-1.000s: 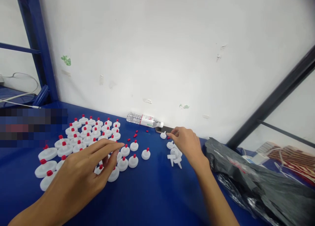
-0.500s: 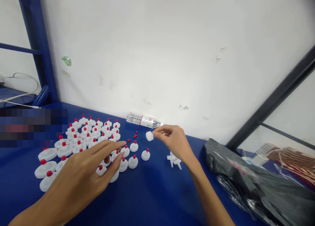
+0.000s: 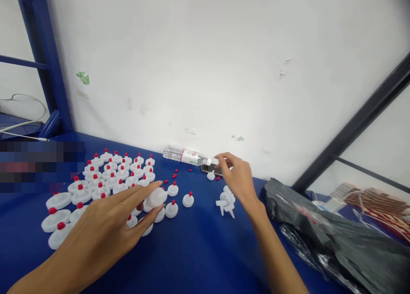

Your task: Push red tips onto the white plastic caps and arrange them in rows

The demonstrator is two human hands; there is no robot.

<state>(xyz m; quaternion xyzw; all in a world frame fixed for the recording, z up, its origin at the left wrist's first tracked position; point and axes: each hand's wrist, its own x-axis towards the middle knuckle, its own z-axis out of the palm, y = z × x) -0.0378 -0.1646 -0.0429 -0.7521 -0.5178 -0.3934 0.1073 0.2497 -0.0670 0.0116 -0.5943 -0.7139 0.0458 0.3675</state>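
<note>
My left hand [image 3: 117, 219] pinches a white plastic nozzle cap [image 3: 156, 197] between thumb and fingertips, its narrow spout pointing right. Around and beneath that hand stand many white nozzle caps with red tips [image 3: 112, 181], grouped on the blue table. My right hand [image 3: 236, 174] hovers over a dark phone [image 3: 205, 168], fingers bent and slightly apart, with nothing visible in them. Just left of its fingers is a loose white nozzle cap [image 3: 210, 175] without a red tip. Small red tips [image 3: 174, 176] lie scattered on the table, a few of them near the phone.
Against the wall, a clear water bottle [image 3: 185, 155] lies on its side. Untipped white nozzle caps [image 3: 226, 200] are heaped beside my right wrist. A grey plastic bag [image 3: 320, 225] covers the table's right side. A blue frame post [image 3: 53, 59] rises at left.
The white cap from my right hand is now in my left hand. My right hand has moved slightly right, uncovering the phone and a loose cap. The view has shifted a little.
</note>
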